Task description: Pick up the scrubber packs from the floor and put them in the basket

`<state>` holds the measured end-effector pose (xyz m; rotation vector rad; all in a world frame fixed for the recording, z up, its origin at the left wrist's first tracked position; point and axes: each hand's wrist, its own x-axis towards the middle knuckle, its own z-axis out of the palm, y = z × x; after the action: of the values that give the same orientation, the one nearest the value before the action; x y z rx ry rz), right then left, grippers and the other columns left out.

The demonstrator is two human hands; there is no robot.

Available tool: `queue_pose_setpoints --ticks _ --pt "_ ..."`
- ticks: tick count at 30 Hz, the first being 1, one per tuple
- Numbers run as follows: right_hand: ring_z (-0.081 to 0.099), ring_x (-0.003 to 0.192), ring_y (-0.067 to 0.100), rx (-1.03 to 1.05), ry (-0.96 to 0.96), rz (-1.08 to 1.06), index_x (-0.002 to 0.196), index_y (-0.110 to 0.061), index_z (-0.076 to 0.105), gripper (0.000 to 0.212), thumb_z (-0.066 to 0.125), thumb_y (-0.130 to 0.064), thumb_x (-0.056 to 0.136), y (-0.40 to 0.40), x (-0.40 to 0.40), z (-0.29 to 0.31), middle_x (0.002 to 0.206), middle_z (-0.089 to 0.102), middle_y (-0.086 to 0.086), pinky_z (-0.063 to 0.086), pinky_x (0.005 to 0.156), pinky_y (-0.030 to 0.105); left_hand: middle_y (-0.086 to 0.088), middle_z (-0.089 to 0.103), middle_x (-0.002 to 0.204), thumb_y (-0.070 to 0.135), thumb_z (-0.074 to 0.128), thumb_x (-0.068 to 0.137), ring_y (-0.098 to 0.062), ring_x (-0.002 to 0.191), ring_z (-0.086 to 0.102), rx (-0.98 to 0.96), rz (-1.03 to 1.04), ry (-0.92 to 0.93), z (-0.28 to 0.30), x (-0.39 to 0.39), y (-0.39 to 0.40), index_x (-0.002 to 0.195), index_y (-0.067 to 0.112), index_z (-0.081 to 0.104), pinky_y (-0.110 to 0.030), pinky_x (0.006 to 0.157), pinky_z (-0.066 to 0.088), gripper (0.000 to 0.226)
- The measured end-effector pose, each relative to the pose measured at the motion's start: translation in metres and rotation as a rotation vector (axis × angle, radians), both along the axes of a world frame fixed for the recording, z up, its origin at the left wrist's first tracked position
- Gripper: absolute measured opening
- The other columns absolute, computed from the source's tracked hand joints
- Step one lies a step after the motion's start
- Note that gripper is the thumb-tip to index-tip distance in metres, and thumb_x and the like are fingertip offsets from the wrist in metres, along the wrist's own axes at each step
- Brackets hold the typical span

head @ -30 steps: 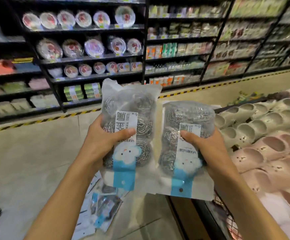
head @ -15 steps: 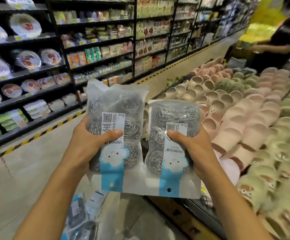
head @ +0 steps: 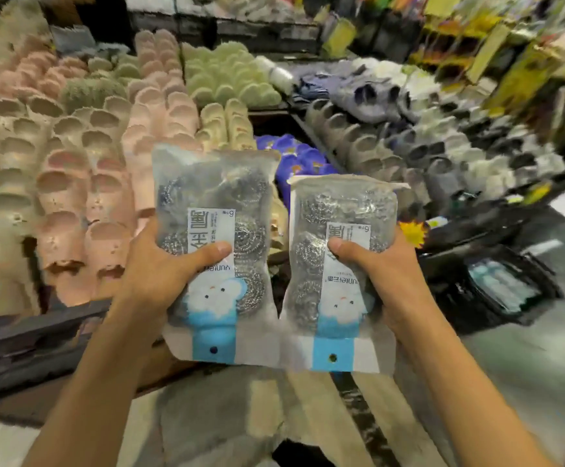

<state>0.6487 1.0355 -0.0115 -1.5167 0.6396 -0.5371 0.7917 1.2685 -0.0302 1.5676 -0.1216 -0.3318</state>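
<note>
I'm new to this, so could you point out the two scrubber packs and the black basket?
Left scrubber pack (head: 217, 227): head view, on its white label.
Right scrubber pack (head: 345, 210): head view, on its clear upper front.
Black basket (head: 543, 281): head view, on its right rim.

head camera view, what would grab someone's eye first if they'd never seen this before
Two clear scrubber packs fill the middle, held up side by side: the left pack in the left hand, the right pack in the right hand. Behind them spread rows of pink and beige slippers on the left, and a black basket sits low on the right.
</note>
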Motion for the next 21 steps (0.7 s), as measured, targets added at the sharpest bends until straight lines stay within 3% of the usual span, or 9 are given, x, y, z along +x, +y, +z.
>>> queue_pose_setpoints --ticks 3,9,13,18,21 --pt "0.078 0.095 0.02 0.021 -0.012 -0.214 0.117 -0.017 0.068 0.044 0.085 -0.002 0.079 -0.055 -0.062 0.0 0.103 0.081 0.001 0.064 0.074 0.031 -0.001 0.081 0.097 0.006 0.091 0.069 -0.022 0.085 0.078 -0.004 -0.223 -0.018 0.006 -0.025 -0.088 0.118 0.015 0.069 -0.031 0.062 0.062 0.055" --pt "0.078 0.093 0.02 0.053 -0.022 -0.529 0.123 -0.015 0.068 0.049 0.086 -0.009 0.078 -0.163 -0.188 -0.013 0.103 0.081 0.001 0.065 0.079 0.039 0.0 0.08 0.099 0.008 0.093 0.068 -0.022 0.088 0.078 0.027 -0.529 -0.05 0.0 -0.096 -0.26 0.114 0.021 0.069 -0.036 0.07 0.063 0.053" --pt "0.079 0.09 0.016 0.079 -0.046 -0.691 0.122 -0.016 0.067 0.05 0.087 -0.009 0.078 -0.236 -0.275 -0.023 0.1 0.081 -0.001 0.063 0.068 0.029 0.004 0.081 0.094 0.006 0.091 0.07 -0.015 0.084 0.078 0.027 -0.701 -0.065 -0.004 -0.161 -0.373 0.113 0.019 0.07 -0.023 0.06 0.058 0.05" --pt "0.076 0.105 0.023 0.058 -0.045 -0.861 0.13 -0.02 0.066 0.083 0.099 -0.038 0.056 -0.317 -0.362 -0.033 0.115 0.078 -0.001 0.059 0.096 0.051 0.002 0.081 0.097 0.006 0.09 0.07 -0.016 0.09 0.078 0.014 -0.881 -0.072 -0.007 -0.237 -0.497 0.115 0.015 0.071 -0.031 0.073 0.062 0.05" --pt "0.076 0.105 0.02 0.038 -0.048 -0.945 0.127 -0.019 0.067 0.061 0.094 -0.018 0.072 -0.357 -0.408 -0.037 0.114 0.079 -0.001 0.059 0.097 0.051 0.002 0.081 0.101 0.023 0.097 0.054 -0.019 0.095 0.077 0.024 -0.968 -0.065 -0.013 -0.273 -0.563 0.118 0.017 0.07 -0.038 0.079 0.061 0.07"
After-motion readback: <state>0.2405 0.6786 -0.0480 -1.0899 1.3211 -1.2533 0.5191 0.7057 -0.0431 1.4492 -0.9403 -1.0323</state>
